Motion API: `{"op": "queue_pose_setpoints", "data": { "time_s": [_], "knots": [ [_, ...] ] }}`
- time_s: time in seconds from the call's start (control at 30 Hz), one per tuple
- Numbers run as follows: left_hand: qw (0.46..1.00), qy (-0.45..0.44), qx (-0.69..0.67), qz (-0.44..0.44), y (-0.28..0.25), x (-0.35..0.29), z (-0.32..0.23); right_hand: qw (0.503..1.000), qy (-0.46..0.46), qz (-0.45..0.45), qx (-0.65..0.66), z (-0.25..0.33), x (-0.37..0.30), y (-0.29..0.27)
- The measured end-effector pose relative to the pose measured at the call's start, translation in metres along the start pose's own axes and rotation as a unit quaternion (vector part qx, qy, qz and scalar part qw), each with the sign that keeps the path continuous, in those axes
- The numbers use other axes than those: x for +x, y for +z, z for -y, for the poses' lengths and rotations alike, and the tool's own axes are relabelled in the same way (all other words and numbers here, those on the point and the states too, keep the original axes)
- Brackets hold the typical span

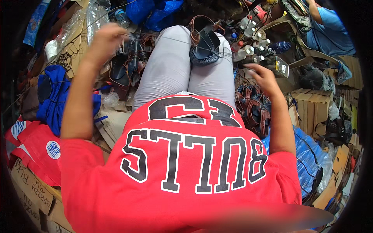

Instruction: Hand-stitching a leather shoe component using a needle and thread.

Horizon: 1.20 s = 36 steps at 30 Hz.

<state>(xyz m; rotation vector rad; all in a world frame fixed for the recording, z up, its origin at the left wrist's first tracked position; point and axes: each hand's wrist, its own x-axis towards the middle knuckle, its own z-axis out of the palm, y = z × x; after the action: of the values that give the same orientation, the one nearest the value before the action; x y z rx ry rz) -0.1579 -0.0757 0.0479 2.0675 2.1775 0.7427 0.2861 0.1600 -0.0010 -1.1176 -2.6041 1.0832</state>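
A dark blue shoe (206, 48) with a brown strap and a gathered toe rests across my knees, its toe toward me. Thin dark thread runs out from it to both sides. Raised at the upper left, my left hand (108, 40) is blurred by motion, its fingers pinched on the thread. My right hand (266, 79) is held out to the right of my knee. Its thumb and fingers come together at the tips, where the other side of the thread seems to end. The grip there is too small to make out fully.
Several small bottles (248, 50) stand beyond my right knee. Brown shoes (120, 72) lie left of my legs and more (254, 110) lie right. Blue cloth (54, 97), red bags (39, 149) and cardboard (312, 106) crowd the sides. Another person's blue sleeve (332, 35) shows far right.
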Motion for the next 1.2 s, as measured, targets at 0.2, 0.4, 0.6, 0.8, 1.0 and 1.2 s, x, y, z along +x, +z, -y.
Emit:
{"op": "queue_pose_setpoints", "data": {
  "time_s": [0.2, 0.4, 0.6, 0.8, 1.0, 1.2],
  "knots": [
    [0.886, -0.320, 0.292, -0.167, -0.188, -0.091, 0.140, 0.970, 0.192, -0.146, -0.037, -0.180, -0.113, -0.089],
    [0.905, -0.323, 0.268, -0.069, -0.125, -0.038, 0.108, 0.945, 0.289, 0.060, -0.142, -0.217, -0.140, -0.093],
    [0.979, 0.130, -0.150, 0.046, 0.063, 0.060, -0.084, 0.995, 0.053, 0.066, 0.052, 0.012, -0.001, 0.001],
    [0.961, 0.127, -0.181, 0.165, 0.125, 0.111, -0.114, 0.989, -0.120, -0.013, 0.081, 0.068, 0.060, 0.020],
    [0.924, 0.057, -0.246, 0.289, 0.133, 0.121, -0.103, 0.985, -0.110, 0.038, 0.128, 0.050, 0.076, 0.029],
    [0.902, 0.029, -0.320, 0.287, 0.139, 0.118, -0.098, 0.974, -0.115, 0.083, 0.178, 0.051, 0.078, 0.035]
  ]
}}
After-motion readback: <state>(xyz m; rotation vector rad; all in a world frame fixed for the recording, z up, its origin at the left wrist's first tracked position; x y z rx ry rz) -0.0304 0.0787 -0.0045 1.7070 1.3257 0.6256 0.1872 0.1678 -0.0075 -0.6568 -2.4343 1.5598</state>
